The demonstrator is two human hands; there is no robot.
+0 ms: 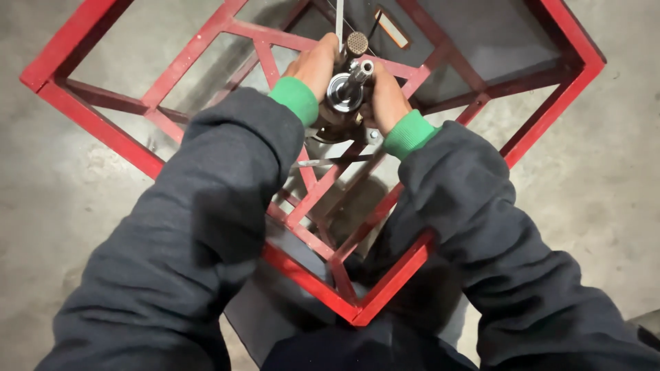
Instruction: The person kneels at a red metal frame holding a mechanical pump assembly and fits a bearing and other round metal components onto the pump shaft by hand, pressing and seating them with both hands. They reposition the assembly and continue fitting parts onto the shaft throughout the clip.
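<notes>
Bare concrete floor point(82, 172) surrounds a red steel frame point(103, 127). Near the frame's far middle, a metal shaft assembly point(346, 89) with a splined tip stands upright. Left hand point(315, 67) and right hand point(386, 96) are clamped on it from opposite sides, close together. For best control, keep both grips level and the shaft vertical, clear of the frame's cross-braces point(261, 58).

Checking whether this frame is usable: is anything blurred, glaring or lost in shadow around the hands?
Head view: both sleeves soft and close to the lens; left hand and right hand fairly sharp; bright glare on the metal shaft between them; deep shadow inside the red frame beneath; wide-angle stretch at the edges.
</notes>
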